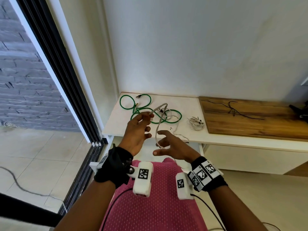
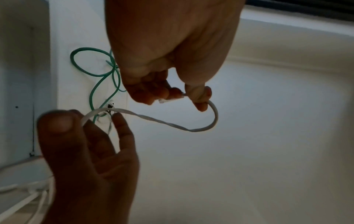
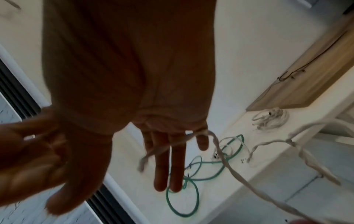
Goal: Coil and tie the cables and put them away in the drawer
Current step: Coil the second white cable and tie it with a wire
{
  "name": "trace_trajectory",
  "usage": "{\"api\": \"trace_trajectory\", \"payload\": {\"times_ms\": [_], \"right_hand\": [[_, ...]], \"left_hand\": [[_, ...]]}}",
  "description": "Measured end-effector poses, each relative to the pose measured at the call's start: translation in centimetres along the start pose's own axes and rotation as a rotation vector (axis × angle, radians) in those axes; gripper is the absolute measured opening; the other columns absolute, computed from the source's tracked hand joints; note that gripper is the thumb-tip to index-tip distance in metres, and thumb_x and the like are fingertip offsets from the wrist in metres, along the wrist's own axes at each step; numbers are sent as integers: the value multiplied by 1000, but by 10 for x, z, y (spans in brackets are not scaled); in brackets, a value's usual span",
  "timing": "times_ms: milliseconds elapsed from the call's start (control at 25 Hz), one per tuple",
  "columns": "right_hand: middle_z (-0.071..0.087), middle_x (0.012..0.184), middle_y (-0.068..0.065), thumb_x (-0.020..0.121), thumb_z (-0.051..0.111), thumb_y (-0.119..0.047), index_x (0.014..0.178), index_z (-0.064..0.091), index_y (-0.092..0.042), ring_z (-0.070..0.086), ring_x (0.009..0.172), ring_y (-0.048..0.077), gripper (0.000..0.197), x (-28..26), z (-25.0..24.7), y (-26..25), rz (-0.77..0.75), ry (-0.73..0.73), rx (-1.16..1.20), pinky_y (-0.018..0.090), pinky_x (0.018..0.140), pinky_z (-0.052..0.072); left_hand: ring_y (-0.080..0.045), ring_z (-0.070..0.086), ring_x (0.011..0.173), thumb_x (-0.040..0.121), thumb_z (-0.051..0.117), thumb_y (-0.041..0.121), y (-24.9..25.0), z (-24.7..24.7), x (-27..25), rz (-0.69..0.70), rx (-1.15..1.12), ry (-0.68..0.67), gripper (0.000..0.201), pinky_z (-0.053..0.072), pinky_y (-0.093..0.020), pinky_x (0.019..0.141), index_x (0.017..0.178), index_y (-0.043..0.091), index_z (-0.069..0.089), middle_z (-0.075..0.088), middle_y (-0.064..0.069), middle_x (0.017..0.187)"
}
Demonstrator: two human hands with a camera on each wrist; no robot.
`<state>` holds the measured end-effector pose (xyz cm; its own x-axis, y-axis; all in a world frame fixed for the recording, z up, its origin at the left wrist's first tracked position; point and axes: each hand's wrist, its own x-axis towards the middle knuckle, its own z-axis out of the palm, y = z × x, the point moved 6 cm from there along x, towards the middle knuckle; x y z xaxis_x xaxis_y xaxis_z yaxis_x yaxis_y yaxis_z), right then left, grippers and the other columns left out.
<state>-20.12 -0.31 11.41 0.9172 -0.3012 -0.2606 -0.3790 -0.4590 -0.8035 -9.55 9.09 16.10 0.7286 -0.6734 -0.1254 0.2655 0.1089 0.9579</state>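
A long flat white cable [image 1: 160, 121] hangs in the air in front of a white cabinet top [image 1: 115, 125]. My left hand [image 1: 148, 116] pinches it just behind its clear plug, between thumb and fingertips [image 2: 199, 97]. From there it loops down [image 2: 172, 124] and lies across my right hand [image 1: 160, 142], whose fingers [image 3: 162, 163] are straight and spread. The rest of the white cable [image 3: 239, 178] trails over the cabinet edge. A loose green cable [image 1: 180, 115] sprawls on the top behind my hands. The drawer [image 1: 201, 147] below the top stands open, mostly hidden by my hands.
A small coiled white cable bundle [image 1: 195, 123] lies at the right of the top, next to a wooden board [image 1: 250, 120] carrying a thin black wire [image 1: 233, 109]. Small black ties [image 1: 170, 128] lie near the front edge. A dark sliding-door frame [image 1: 66, 90] runs along the left.
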Motion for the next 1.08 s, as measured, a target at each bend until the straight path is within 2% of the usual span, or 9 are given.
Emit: {"api": "trace_trajectory", "payload": {"times_ms": [160,240,320,480,600,720,880,1000,1080], "right_hand": [[70,78,3,84,71,-26,112,64,-16,61,62,9,30,0,-7,-11,-103,31,-100,26,66,51],[72,83,0,85,70,-28,100,73,-16,62,69,7,19,-6,-18,-22,-205,48,-182,22,68,49],[70,87,-8,80,75,-27,97,74,-18,63,78,6,19,-16,-25,-31,-267,26,-197,20,70,47],[61,80,-16,81,74,-14,90,73,-17,56,74,-1,10,-32,-42,-53,-468,139,-158,10,65,41],[65,84,-9,82,71,-9,87,70,-20,60,77,3,12,-34,-57,-63,-510,291,43,19,69,48],[69,83,2,84,69,-7,85,69,-18,63,68,20,12,-37,-71,-65,-504,487,200,36,59,55],[65,70,0,84,72,-16,86,69,-10,51,44,15,7,-36,-88,-50,-340,698,278,27,42,47],[61,66,4,90,65,-22,88,67,-11,52,44,13,12,-29,-83,-39,-225,654,230,26,41,47],[62,69,9,95,58,-26,90,66,-8,57,50,17,21,-24,-74,-31,-165,547,226,28,43,50]], "left_hand": [[-7,54,88,96,54,17,12,-23,5,99,271,171,16,38,-24,76,95,18,70,65,13,86],[-9,59,93,95,54,16,16,-33,10,153,385,200,19,41,-24,79,87,18,71,70,9,88],[-10,63,79,95,53,16,15,-34,12,156,445,147,20,46,-26,76,85,16,70,72,2,78],[-13,46,56,98,50,17,6,-11,4,76,276,-59,21,39,-23,53,86,10,66,58,-2,66],[-13,50,62,100,45,22,-5,8,-4,-19,254,-186,26,36,-25,55,89,11,66,64,2,69],[-20,64,66,101,39,18,-11,26,-15,-89,167,-349,31,41,-26,58,89,7,66,72,-11,80],[-25,65,57,99,33,6,-11,37,-27,-63,48,-437,32,54,-32,68,90,1,63,67,-15,59],[-23,55,43,100,32,12,-8,38,-28,-54,-91,-418,36,55,-34,75,99,-2,64,56,-9,47],[-18,41,33,101,32,20,-7,37,-27,-74,-220,-413,40,51,-33,61,110,-6,61,47,-7,43]]}}
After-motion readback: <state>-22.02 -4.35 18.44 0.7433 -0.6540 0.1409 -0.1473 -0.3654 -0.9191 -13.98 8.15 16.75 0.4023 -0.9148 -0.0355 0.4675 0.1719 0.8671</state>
